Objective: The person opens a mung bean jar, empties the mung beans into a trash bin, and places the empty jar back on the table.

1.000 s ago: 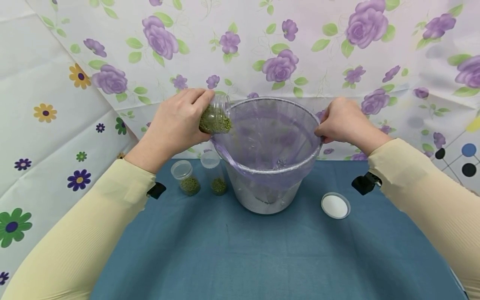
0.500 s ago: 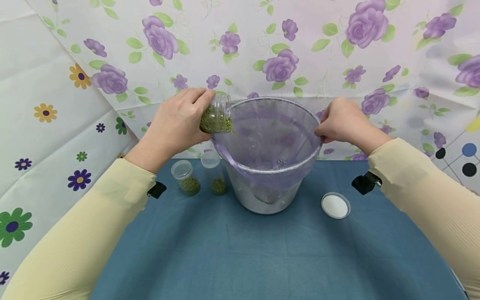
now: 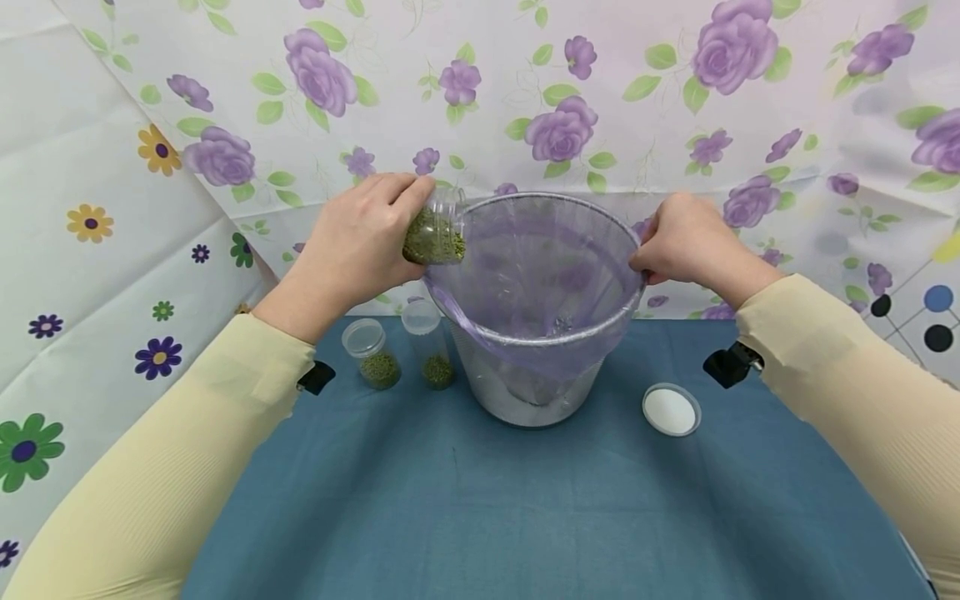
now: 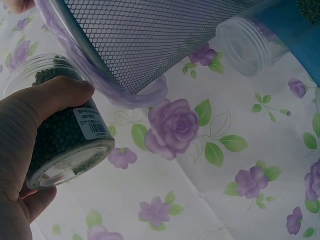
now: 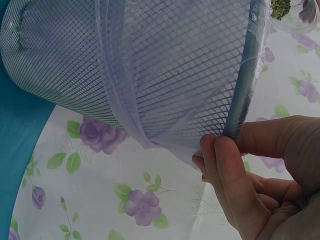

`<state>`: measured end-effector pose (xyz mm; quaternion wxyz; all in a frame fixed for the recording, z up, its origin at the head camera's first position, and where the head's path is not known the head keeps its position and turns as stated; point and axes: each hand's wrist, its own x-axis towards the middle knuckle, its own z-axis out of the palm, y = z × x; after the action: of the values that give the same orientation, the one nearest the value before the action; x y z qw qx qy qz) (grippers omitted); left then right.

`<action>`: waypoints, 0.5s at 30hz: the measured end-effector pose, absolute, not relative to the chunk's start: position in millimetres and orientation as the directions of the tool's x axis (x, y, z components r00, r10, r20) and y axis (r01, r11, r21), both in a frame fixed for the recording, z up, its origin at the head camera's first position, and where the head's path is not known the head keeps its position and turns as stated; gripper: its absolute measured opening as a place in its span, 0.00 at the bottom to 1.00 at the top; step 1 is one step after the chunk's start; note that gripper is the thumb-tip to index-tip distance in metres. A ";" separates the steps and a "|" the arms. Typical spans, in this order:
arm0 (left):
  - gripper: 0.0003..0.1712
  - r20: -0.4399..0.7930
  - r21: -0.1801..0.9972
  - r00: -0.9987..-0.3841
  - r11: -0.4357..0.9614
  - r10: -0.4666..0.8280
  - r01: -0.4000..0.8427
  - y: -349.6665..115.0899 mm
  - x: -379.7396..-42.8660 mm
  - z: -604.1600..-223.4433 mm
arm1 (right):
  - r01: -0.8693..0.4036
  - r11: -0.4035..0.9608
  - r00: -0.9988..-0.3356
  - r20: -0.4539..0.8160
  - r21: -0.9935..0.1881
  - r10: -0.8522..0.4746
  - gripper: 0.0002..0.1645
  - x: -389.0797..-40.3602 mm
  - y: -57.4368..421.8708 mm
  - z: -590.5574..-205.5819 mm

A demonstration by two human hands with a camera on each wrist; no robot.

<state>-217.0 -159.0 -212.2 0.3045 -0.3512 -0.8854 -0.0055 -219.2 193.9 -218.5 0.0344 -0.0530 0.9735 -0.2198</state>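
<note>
My left hand grips a clear plastic jar of small green beans, tipped on its side at the bin's left rim. The jar's mouth faces the bin; the beans lie along its lower side. In the left wrist view, the jar carries a white barcode label. A silver mesh bin stands upright with a purple plastic bag lining it and folded over its rim. With thumb and fingers my right hand pinches the bin's right rim, bag included; the right wrist view shows these fingers at the rim.
Left of the bin stand two clear containers, a short one and a taller one, with green beans at the bottom. A white disc with a clear rim lies to the right. Blue cloth covers the table; floral sheets hang behind.
My left hand and the jar have shifted very slightly to the right. The right hand keeps its pinch on the rim, and the bin stays put.
</note>
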 end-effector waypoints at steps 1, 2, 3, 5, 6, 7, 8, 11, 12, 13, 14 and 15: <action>0.49 0.542 -0.205 -0.567 0.753 0.620 0.626 -158.7 -216.9 -211.9 | -0.088 0.898 -0.992 -0.043 -0.431 -0.117 0.11 -219.1 193.9 -218.3; 0.50 0.542 -0.207 -0.566 0.752 0.621 0.626 -158.4 -216.9 -211.8 | -0.087 0.897 -0.992 -0.045 -0.434 -0.118 0.11 -219.1 193.9 -217.9; 0.50 0.541 -0.208 -0.566 0.752 0.622 0.626 -158.1 -216.7 -211.6 | -0.087 0.896 -0.992 -0.045 -0.436 -0.119 0.11 -219.3 193.9 -217.6; 0.50 0.540 -0.211 -0.566 0.752 0.622 0.625 -157.6 -216.5 -211.5 | -0.086 0.895 -0.992 -0.043 -0.437 -0.116 0.11 -218.7 193.6 -217.3; 0.50 0.539 -0.212 -0.566 0.751 0.623 0.625 -157.6 -216.3 -211.5 | -0.085 0.896 -0.992 -0.042 -0.437 -0.115 0.11 -218.4 193.4 -217.2; 0.50 0.537 -0.213 -0.568 0.752 0.623 0.624 -157.6 -216.2 -211.5 | -0.086 0.896 -0.993 -0.042 -0.435 -0.115 0.11 -218.0 193.3 -217.2; 0.51 0.536 -0.214 -0.569 0.752 0.624 0.623 -157.7 -216.0 -211.5 | -0.087 0.896 -0.992 -0.042 -0.436 -0.117 0.11 -218.0 193.1 -217.2; 0.51 0.533 -0.214 -0.570 0.751 0.626 0.625 -158.2 -215.8 -211.7 | -0.088 0.896 -0.992 -0.040 -0.434 -0.117 0.11 -217.4 192.5 -217.6; 0.51 0.532 -0.213 -0.570 0.751 0.626 0.625 -158.5 -215.8 -211.8 | -0.090 0.897 -0.992 -0.037 -0.432 -0.117 0.11 -217.2 192.4 -217.7; 0.51 0.532 -0.212 -0.570 0.750 0.626 0.626 -158.6 -215.9 -211.8 | -0.092 0.897 -0.992 -0.036 -0.432 -0.119 0.11 -217.1 192.3 -217.8; 0.51 0.533 -0.211 -0.569 0.749 0.626 0.628 -158.6 -216.0 -211.9 | -0.093 0.897 -0.992 -0.034 -0.431 -0.119 0.11 -217.1 192.3 -217.9; 0.50 0.535 -0.211 -0.566 0.748 0.627 0.629 -158.7 -216.2 -212.0 | -0.093 0.898 -0.992 -0.032 -0.431 -0.119 0.11 -217.1 192.3 -217.8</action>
<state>-216.2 -158.7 -212.0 0.3016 -0.3548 -0.8850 -0.0016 -217.1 192.3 -217.8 0.0285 -0.0544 0.9737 -0.2195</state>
